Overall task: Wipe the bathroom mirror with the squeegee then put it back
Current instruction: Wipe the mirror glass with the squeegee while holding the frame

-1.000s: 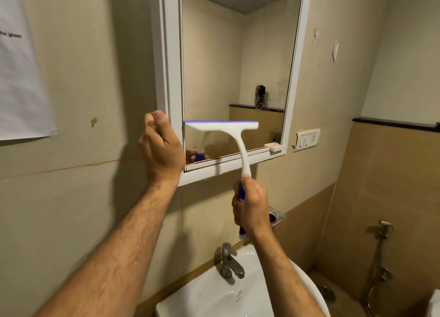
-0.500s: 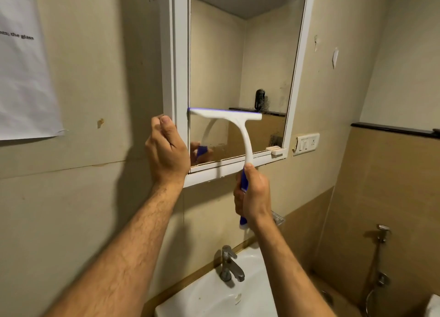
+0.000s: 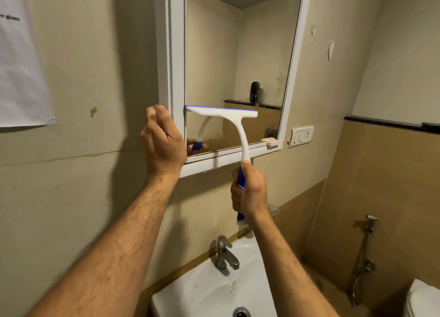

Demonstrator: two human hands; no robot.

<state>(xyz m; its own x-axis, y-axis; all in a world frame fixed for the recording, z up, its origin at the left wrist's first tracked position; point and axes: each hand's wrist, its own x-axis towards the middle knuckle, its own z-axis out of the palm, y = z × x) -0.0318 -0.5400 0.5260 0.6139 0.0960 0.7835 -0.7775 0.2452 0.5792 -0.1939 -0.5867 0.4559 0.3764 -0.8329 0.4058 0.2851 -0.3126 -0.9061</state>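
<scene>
Right hand grip clenches the squeegee handle, blade above on mirror; left hand grasps the frame

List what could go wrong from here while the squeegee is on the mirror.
1. The white squeegee with the blue blade edge covers only the left part of the white-framed mirror; the right strip may be missed.
2. The right hand holds the blue grip low, far from the blade, so the pressure may be uneven and leave streaks.
3. The left hand grips the frame's left edge, right beside the blade's end; a sideways slip could hit the fingers.
</scene>
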